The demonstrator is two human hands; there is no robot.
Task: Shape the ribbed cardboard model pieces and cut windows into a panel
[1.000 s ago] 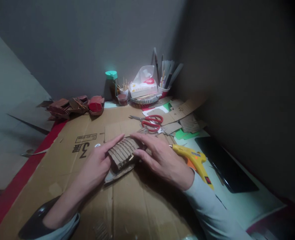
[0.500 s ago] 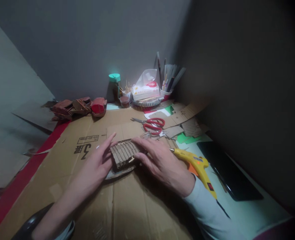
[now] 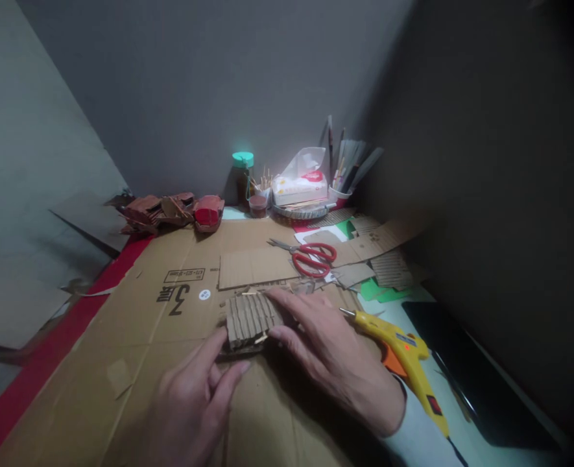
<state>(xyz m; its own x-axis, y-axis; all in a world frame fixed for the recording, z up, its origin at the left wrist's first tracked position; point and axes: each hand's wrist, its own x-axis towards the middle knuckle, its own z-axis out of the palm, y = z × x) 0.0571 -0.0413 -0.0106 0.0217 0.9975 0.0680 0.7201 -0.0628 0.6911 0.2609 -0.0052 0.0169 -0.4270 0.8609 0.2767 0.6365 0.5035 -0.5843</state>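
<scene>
A small corrugated cardboard piece (image 3: 251, 319), ridged and curved on top, rests on a flat base in the middle of the table. Bits of thin wooden stick show at its edges. My right hand (image 3: 338, 360) is closed over its right end, fingers on the far side and thumb at the near corner. At the left edge is my left hand (image 3: 196, 395), its index fingertip close to or against the piece. The thumb is stretched out apart from the index finger, near the front edge, with nothing seen between them.
A yellow glue gun (image 3: 398, 353) lies right of my right hand, beside a black flat device (image 3: 476, 370). Red-handled scissors (image 3: 310, 258) and cardboard scraps (image 3: 388, 269) lie beyond. Tissues (image 3: 300, 188), a cup of sticks (image 3: 263, 181) and red-brown cardboard models (image 3: 163, 214) stand at the back.
My left hand has drawn back toward me and its fingers have come down lower beside the piece. The right hand keeps its hold. The whole view has shifted slightly.
</scene>
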